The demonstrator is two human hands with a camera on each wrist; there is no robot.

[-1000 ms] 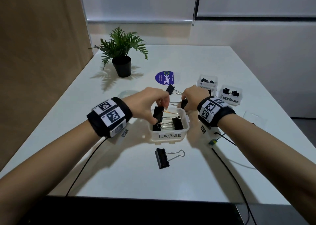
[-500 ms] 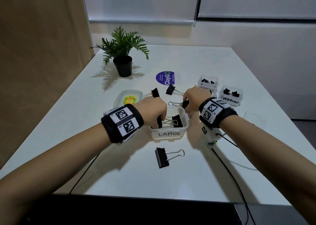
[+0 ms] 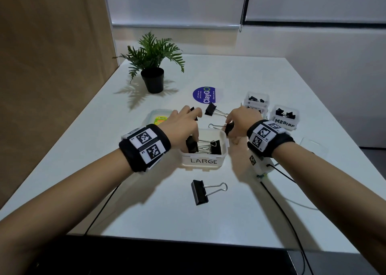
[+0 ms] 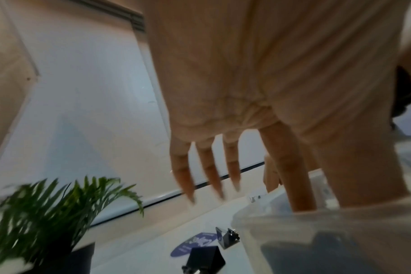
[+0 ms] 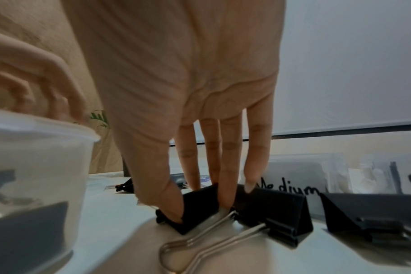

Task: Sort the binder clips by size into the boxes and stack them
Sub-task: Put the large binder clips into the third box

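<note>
Two large clips (image 3: 203, 147) were logged inside the LARGE box (image 3: 203, 161). Right hand (image 3: 240, 121) was closed on another clip (image 5: 244, 207) just behind that box. Left hand (image 3: 183, 126) was noted over the box's left rim, fingers relaxed. Advised: clip to be gripped by its black body, lifted clear of the rim.

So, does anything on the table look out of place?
Yes: one large binder clip lies alone on the table, in front of the LARGE box. A loose box lid lies left of that box.
</note>
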